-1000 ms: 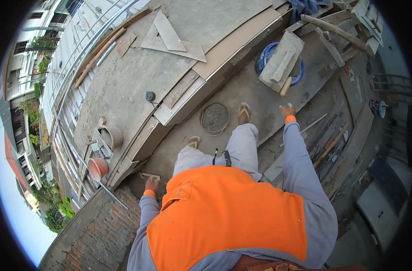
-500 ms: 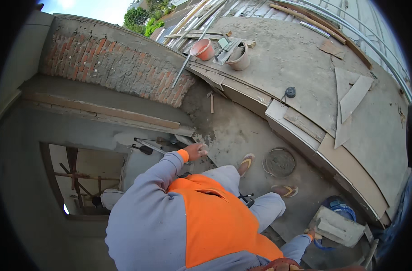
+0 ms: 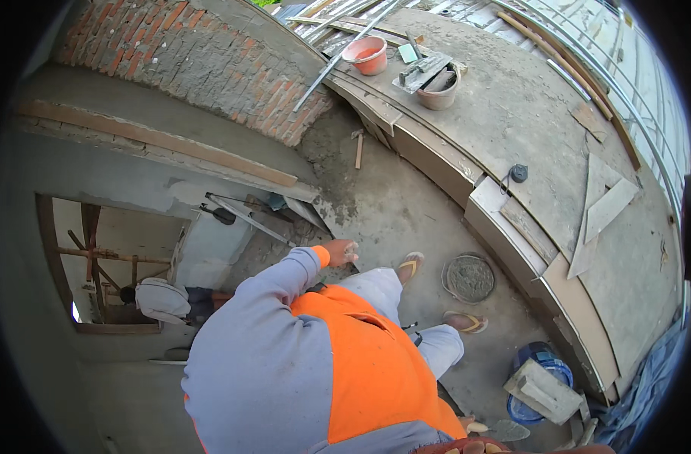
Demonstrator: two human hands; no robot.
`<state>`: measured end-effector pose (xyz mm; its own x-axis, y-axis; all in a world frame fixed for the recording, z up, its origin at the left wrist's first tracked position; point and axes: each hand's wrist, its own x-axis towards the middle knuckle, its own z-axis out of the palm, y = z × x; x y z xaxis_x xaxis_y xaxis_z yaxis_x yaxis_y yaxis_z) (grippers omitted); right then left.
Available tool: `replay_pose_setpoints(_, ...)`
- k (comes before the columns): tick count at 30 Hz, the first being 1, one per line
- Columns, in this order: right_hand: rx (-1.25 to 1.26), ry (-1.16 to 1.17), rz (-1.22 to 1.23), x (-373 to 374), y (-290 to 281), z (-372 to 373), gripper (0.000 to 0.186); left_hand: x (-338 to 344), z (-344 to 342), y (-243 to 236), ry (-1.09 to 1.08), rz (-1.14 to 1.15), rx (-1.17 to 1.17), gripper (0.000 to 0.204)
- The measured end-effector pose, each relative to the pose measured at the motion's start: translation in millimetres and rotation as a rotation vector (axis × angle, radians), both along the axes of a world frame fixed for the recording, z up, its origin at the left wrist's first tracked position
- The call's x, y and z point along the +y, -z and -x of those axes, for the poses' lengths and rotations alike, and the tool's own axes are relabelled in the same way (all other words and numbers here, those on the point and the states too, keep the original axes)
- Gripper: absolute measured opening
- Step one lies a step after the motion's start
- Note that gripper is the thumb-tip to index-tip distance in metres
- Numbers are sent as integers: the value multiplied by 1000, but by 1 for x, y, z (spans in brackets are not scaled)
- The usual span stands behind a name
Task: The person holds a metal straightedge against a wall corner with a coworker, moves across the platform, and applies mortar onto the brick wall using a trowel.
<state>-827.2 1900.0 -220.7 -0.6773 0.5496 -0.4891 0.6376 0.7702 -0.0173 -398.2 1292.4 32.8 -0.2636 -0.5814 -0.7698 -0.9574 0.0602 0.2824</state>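
Observation:
My left hand (image 3: 339,252) hangs above the left foot with its fingers curled; whether anything is in its whitish fingertips I cannot make out. My right hand (image 3: 469,424) is low at the bottom right, partly behind my body, closed on the pale handle of a pointed trowel (image 3: 510,430). Just above the trowel, a mortar-caked rectangular board (image 3: 543,391) with a raised middle rests across a blue tub (image 3: 529,362). A round bucket of wet mortar (image 3: 469,278) stands beside my sandalled feet.
A raised slab (image 3: 478,113) holds two buckets (image 3: 365,60), a tape-like object (image 3: 519,172) and loose boards. A stick (image 3: 358,155) lies below a brick wall (image 3: 164,49). A co-worker (image 3: 162,301) bends at the left by an opening. A long bar (image 3: 251,219) lies nearby.
The view has swung toward the brick wall, bringing the co-worker into clearer sight. My right hand moved to the tub and now holds the trowel away from the board. My left hand is raised forward.

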Motion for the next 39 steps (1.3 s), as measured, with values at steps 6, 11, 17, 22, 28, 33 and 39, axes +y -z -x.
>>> replay_pose_setpoints(6,146,-264,133,-111,-79,-92,57,-30,-61,0,-128,60,103,53)
replay_pose_setpoints(11,329,-611,323,-236,-137,-107,48,-20,-125,6,-288,93,143,54)
replay_pose_setpoints(17,133,-1172,380,-338,-180,-54,50,39,-174,10,-547,106,106,55)
replay_pose_setpoints(22,-63,-1379,416,-401,-186,-8,49,127,-171,15,-844,95,82,56)
replay_pose_setpoints(28,-311,-1709,130,-411,-162,47,52,247,-134,21,-835,-53,-136,55)
replay_pose_setpoints(33,-490,-1597,-22,-397,-111,59,53,294,-136,17,-792,-165,-108,53)
replay_pose_setpoints(39,-697,-1607,-39,-434,-9,34,49,277,-148,12,-943,-204,-135,47)
